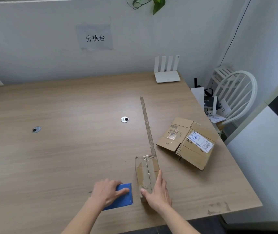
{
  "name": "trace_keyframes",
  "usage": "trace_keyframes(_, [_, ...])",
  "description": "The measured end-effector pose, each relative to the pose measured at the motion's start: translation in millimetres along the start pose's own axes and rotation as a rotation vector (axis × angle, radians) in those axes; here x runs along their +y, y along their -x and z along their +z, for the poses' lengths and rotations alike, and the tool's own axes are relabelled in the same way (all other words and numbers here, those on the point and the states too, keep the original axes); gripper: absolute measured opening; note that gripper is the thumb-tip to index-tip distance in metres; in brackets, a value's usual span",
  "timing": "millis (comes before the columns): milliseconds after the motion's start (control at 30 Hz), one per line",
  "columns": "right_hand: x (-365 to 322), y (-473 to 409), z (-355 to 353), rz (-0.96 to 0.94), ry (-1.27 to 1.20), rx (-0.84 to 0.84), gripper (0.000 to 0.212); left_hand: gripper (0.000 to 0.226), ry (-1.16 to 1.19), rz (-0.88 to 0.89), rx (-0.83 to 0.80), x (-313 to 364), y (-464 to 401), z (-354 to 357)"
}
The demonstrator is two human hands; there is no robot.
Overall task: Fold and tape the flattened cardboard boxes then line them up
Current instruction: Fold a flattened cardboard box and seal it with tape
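A small folded cardboard box [145, 173] stands near the table's front edge, its top seam covered with tape. My right hand [156, 191] grips it, thumb on the near face and fingers along its right side. A long strip of tape [147, 125] runs from the box's far top edge away across the table. My left hand [107, 193] rests on a blue tape dispenser [123, 198] just left of the box, fingers curled over it. A flattened cardboard box [188, 142] with a white shipping label lies to the right.
The wooden table [59, 149] has two round cable holes [124, 119] [36, 129]. A white router [167, 71] stands at the back right. A white chair [234, 92] with devices on it sits beyond the table's right edge.
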State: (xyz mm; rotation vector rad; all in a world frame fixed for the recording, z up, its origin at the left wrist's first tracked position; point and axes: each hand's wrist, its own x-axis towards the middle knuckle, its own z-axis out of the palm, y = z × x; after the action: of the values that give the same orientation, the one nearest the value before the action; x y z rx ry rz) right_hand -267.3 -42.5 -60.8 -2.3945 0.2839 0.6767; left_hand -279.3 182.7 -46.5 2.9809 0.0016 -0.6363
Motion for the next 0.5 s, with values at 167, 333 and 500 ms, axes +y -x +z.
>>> trace_keyframes(167, [6.2, -5.0, -5.0, -0.034, 0.028, -0.039, 0.122, 0.056, 0.038, -0.078, 0.029, -25.8, 7.6, 8.6])
trace_keyframes(333, [8.2, -4.6, -1.7, -0.044, 0.024, -0.061, 0.122, 0.063, 0.029, -0.091, 0.067, -2.4, -1.4, 19.2])
trace_keyframes(500, [9.3, -5.3, 2.2, -0.051, 0.013, -0.039, 0.121, 0.065, -0.066, -0.129, 0.070, 17.4, -14.5, 35.4])
